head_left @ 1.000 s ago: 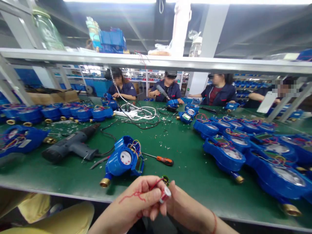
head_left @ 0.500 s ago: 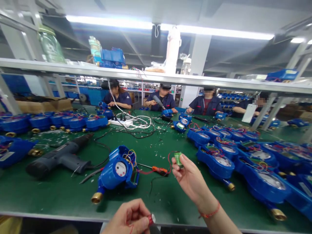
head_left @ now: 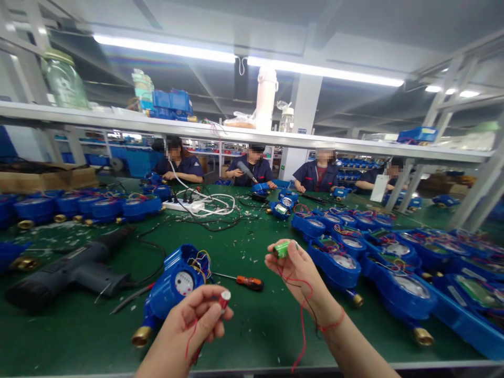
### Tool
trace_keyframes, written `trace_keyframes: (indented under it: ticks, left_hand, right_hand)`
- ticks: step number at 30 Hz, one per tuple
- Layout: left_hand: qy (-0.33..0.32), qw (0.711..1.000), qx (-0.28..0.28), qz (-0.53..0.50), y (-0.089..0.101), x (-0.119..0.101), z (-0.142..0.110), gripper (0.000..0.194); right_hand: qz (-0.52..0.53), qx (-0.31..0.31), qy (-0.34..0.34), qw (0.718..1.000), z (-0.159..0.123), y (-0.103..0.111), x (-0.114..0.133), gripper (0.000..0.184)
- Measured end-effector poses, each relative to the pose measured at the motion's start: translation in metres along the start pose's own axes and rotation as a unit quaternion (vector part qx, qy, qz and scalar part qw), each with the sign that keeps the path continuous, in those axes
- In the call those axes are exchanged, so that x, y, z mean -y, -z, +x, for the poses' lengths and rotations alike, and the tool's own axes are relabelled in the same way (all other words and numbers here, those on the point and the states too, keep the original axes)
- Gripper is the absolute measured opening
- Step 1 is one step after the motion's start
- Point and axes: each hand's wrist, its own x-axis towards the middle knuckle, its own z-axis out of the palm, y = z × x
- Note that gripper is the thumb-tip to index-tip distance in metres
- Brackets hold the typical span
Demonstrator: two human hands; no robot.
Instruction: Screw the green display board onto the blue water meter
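Observation:
Pinched in my left hand [head_left: 197, 320] is a small red cylinder [head_left: 224, 299] with a silvery-white end, which looks like a battery cell or capacitor; a red wire trails below it. My right hand [head_left: 299, 273] grips a green battery [head_left: 282, 249] between thumb and fingers, and its red and black wires hang past the wrist. Just behind my left hand lies a blue water meter [head_left: 173, 281] with a brass end and loose coloured wires, partly covered by that hand. An orange-handled screwdriver [head_left: 249, 283] rests on the green bench between the hands.
A dark heat gun [head_left: 79, 268] lies at left. Rows of blue meters [head_left: 409, 289] fill the right side, and more stand back left. A white power strip [head_left: 185, 205] with tangled cables sits mid-bench. Under the shelf [head_left: 220, 131], several co-workers sit opposite.
My left hand has risen with the red cylinder, now in front of the blue meter. My right hand has turned the green battery nearly level, and its wires now dangle over the wrist.

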Motion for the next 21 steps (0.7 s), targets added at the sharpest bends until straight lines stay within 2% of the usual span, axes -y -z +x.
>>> trace_keyframes:
  ticks: [6,10,12,17,21]
  left_hand:
    - [-0.007,0.998,0.02,-0.058,-0.024,-0.016,0.019,0.049]
    - [-0.022,0.995,0.004,-0.098,-0.038,-0.02,0.024,0.049]
    - [-0.046,0.993,-0.011,-0.106,-0.043,-0.018,0.027,0.047]
    - [-0.126,0.988,-0.031,-0.087,-0.045,-0.004,0.033,0.039]
    - [-0.134,0.988,-0.025,-0.077,-0.041,0.003,0.036,0.035]
  right_hand:
    - [0.015,0.059,-0.038,0.997,-0.005,-0.024,-0.007,0.054]
    - [0.024,0.082,-0.046,0.995,-0.008,-0.027,-0.018,0.053]
    - [0.031,0.088,-0.048,0.994,-0.008,-0.027,-0.027,0.047]
    - [0.063,0.11,-0.031,0.991,-0.01,-0.032,-0.058,0.037]
    - [0.082,0.122,0.033,0.989,-0.011,-0.035,-0.079,0.037]
